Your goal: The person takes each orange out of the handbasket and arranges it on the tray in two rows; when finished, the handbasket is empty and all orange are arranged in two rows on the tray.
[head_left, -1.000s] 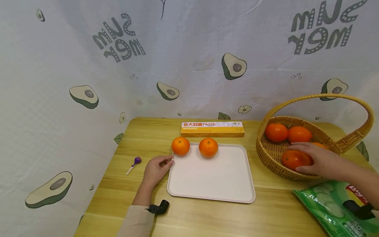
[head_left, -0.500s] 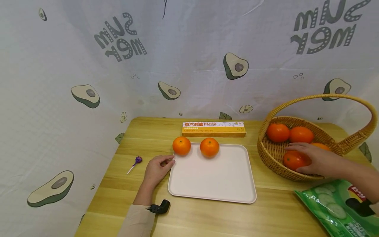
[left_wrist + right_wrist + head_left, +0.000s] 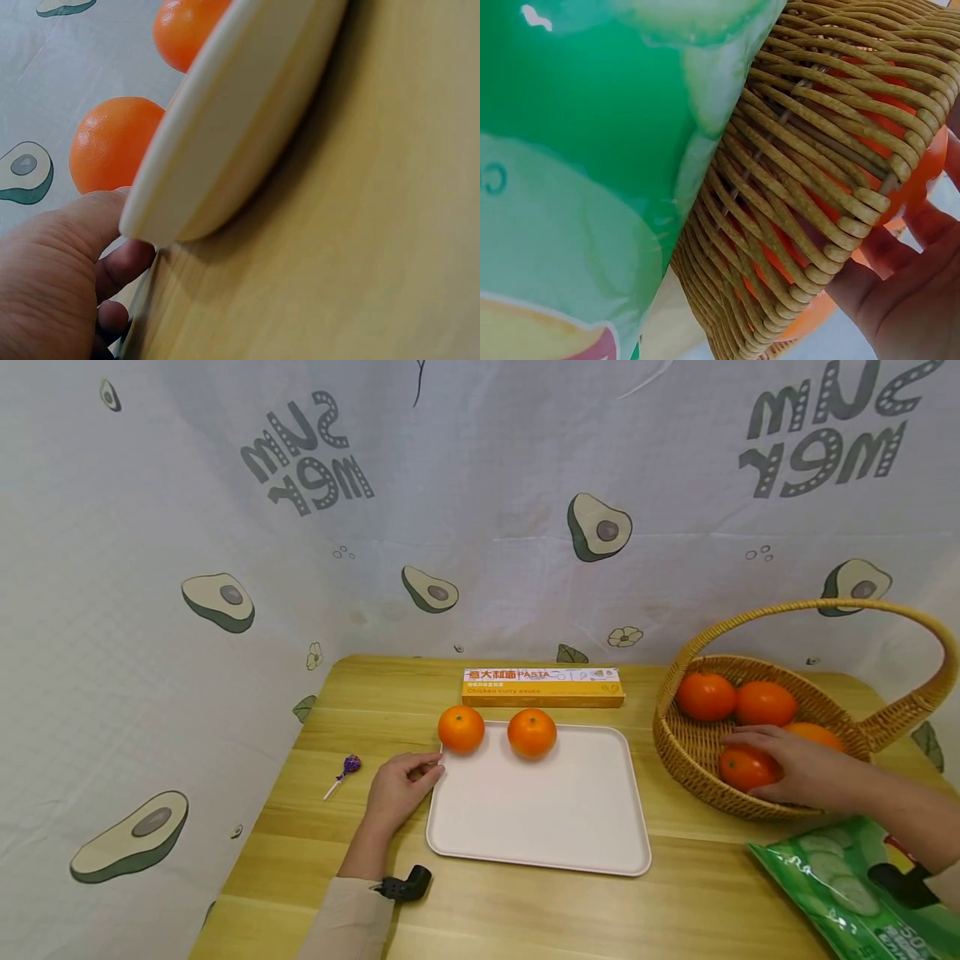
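Observation:
In the head view my left hand (image 3: 401,789) holds the left edge of a white rectangular tray (image 3: 540,827), its thumb at the rim in the left wrist view and fingers lower down. Two oranges sit at the tray's far side: one orange (image 3: 461,729) at the far left corner, another orange (image 3: 532,733) to its right. My right hand (image 3: 806,768) reaches into a wicker basket (image 3: 686,777) and grips a reddish orange (image 3: 746,767) near its front, thumb on the near side. Several more oranges (image 3: 765,703) lie in the basket behind that hand. The basket's weave hides part of the grip in the right wrist view.
A pasta box (image 3: 542,689) lies behind the tray. Left of my left hand is a purple lollipop (image 3: 350,765). A green chip bag (image 3: 840,885) lies in front of the basket under my right forearm. The tall basket handle (image 3: 817,604) arches over the fruit.
My right hand settles slightly further over the orange in the basket, covering more of it. My left hand stays at the tray's edge. The head view shifts slightly.

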`<state>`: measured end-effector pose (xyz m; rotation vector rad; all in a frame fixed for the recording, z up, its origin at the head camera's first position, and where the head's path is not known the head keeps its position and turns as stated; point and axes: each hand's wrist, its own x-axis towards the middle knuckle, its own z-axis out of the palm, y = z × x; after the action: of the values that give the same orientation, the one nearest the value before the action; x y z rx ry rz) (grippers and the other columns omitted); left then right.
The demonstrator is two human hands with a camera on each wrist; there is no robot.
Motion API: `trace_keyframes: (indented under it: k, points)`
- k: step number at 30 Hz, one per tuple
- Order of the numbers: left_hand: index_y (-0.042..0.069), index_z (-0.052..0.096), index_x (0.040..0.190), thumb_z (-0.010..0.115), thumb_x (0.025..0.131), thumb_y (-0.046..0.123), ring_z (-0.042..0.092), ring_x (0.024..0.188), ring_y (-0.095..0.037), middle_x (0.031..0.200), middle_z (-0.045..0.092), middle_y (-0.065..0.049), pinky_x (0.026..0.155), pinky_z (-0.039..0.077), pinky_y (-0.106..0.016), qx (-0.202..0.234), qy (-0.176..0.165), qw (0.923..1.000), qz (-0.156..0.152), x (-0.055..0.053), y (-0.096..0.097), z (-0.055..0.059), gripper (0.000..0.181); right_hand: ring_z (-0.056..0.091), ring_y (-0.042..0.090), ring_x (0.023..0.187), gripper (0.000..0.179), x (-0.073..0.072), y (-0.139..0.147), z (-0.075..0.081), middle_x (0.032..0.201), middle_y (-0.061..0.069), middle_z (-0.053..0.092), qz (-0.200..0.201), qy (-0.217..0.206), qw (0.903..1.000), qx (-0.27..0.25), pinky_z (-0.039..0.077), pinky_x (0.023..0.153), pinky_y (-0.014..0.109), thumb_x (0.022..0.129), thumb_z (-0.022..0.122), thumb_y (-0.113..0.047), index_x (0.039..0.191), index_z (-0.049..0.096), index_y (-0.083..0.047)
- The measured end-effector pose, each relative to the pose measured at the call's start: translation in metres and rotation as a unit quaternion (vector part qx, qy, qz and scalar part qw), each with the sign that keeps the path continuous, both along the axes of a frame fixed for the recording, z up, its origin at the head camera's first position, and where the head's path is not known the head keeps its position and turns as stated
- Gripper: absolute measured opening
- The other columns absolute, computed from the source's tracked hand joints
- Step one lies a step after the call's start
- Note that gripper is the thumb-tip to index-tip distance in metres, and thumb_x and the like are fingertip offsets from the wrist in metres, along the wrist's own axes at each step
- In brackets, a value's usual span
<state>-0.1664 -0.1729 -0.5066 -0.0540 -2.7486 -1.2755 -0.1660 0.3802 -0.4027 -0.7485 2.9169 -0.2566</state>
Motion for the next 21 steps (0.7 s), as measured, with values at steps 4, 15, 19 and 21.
trace_keyframes:
  k: [4, 15, 19, 21]
  points:
    - [0.021, 0.081, 0.111, 0.079, 0.09, 0.029, 0.055, 0.078, -0.011, 0.089, 0.07, 0.004, 0.07, 0.046, -0.024, -0.002, 0.001, 1.0, -0.001, 0.0, 0.0, 0.0, 0.022, 0.063, 0.047, 0.111, 0.069, -0.001, 0.001, -0.002, 0.129, 0.03, 0.06, -0.001, -0.005, 1.0, -0.002, 0.054, 0.086, 0.059, 0.074, 0.09, -0.024, 0.131, 0.062, 0.002]
    - [0.021, 0.081, 0.111, 0.079, 0.09, 0.029, 0.055, 0.077, -0.011, 0.09, 0.07, 0.004, 0.07, 0.046, -0.024, -0.005, 0.003, 1.0, -0.002, 0.001, 0.001, 0.001, 0.022, 0.066, 0.038, 0.105, 0.066, 0.003, 0.0, 0.0, 0.124, 0.023, 0.064, -0.001, 0.0, 1.0, 0.008, 0.056, 0.081, 0.05, 0.073, 0.091, -0.023, 0.129, 0.063, -0.001]
    - [0.021, 0.081, 0.111, 0.079, 0.09, 0.029, 0.055, 0.077, -0.011, 0.089, 0.07, 0.004, 0.07, 0.046, -0.024, -0.007, 0.001, 1.0, -0.001, 0.002, 0.0, 0.001, 0.022, 0.065, 0.04, 0.107, 0.065, 0.004, -0.004, 0.005, 0.126, 0.025, 0.062, -0.004, 0.0, 1.0, 0.007, 0.056, 0.083, 0.053, 0.074, 0.09, -0.024, 0.129, 0.064, -0.001]
    - [0.021, 0.081, 0.111, 0.079, 0.09, 0.029, 0.054, 0.077, -0.011, 0.089, 0.07, 0.004, 0.07, 0.046, -0.024, -0.007, 0.0, 1.0, 0.0, 0.002, 0.0, 0.002, 0.022, 0.064, 0.042, 0.108, 0.065, 0.004, -0.005, 0.01, 0.127, 0.026, 0.061, -0.007, 0.004, 1.0, 0.004, 0.055, 0.084, 0.055, 0.074, 0.091, -0.024, 0.128, 0.064, -0.001]
